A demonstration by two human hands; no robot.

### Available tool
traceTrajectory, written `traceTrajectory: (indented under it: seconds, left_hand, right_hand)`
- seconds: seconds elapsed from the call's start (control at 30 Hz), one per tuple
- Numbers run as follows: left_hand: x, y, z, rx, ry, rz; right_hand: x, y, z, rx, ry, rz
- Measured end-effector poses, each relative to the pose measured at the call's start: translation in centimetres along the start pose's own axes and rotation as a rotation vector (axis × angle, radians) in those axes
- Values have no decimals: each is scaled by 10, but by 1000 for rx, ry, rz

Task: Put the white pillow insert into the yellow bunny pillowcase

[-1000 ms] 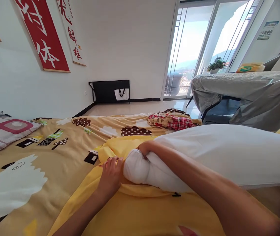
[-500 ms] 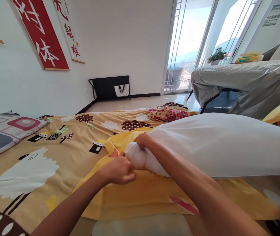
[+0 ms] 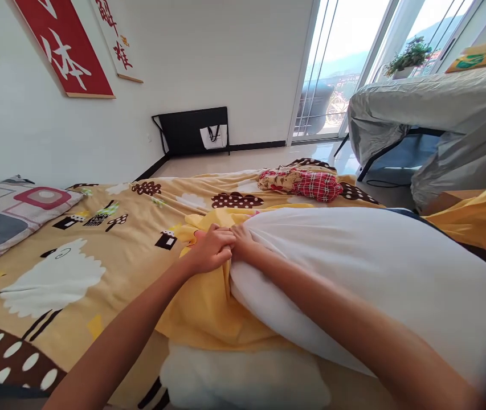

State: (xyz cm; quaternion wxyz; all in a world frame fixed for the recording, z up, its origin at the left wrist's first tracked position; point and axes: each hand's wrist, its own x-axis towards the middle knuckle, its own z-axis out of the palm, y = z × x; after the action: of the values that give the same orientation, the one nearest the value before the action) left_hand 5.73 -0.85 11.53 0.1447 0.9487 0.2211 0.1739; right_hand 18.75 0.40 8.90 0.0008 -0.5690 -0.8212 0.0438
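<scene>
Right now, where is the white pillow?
In the head view, the white pillow spans the right half, nearer the camera than the red plaid cloth. Its left end is at the right hand, against the yellow cloth.

Patterned pillow [image 3: 41, 208] is lying left on sheep-print blanket [image 3: 58, 279], red calligraphy scroll [image 3: 65, 42] is hanging on wall [image 3: 16, 125], potted plant [image 3: 411, 56] is standing by sliding glass door [image 3: 354, 45] (yellow packet [image 3: 477, 58] is sitting on plastic-covered table [image 3: 422, 102], right).
</scene>
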Motion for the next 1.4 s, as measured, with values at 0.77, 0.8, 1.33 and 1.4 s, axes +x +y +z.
traceTrajectory:
  seconds: [0.77,0.8,1.33,1.4]
  left_hand:
    - [-22,-16,32,396,-100,-33]
    - [-23,-18,30,384,-78,-34]
    - [-59,-14,4,51,-16,-69]
    - [-65,6,-7,193,-47,-26]
  right_hand:
    - [-22,50,-22,-151,85,78]
    - [-29,40,-23,-181,117,126]
    - [-145,22,15,-200,265,-348]
    - [-131,35,-18,-68,142,-403]
